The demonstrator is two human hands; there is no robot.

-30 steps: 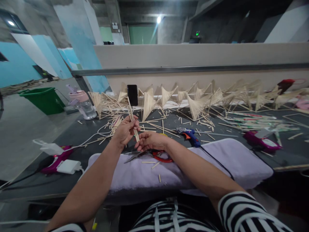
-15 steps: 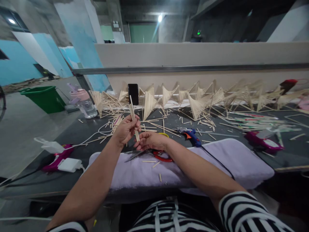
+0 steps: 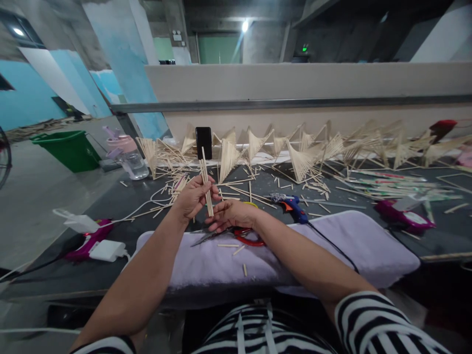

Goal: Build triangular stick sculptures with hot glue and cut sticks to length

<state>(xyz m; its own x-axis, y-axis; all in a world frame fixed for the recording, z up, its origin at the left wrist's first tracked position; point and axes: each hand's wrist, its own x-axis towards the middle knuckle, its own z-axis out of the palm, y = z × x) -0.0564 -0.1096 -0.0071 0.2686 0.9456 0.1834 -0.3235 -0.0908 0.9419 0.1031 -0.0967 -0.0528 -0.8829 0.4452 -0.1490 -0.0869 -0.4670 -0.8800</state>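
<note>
My left hand is closed round a small bundle of thin wooden sticks, held nearly upright with uneven top ends. At the bundle's lower end is my right hand, its fingers curled and the stick ends between thumb and fingertips. Beneath the right hand, scissors with red handles lie on a lilac cloth pad, their blades pointing left. A few short stick pieces rest on the pad. To the right of my hands lies a blue glue gun.
Twisted stick models line the back of the dark table. A phone stands upright among them, with a water bottle to its left. Power strips with cables, loose sticks and a bundle of wrapped sticks lie about.
The stick bundle has shifted slightly right and its tops now sit a little differently. My left fingers have moved a little on it; the right hand stays nearly in place.
</note>
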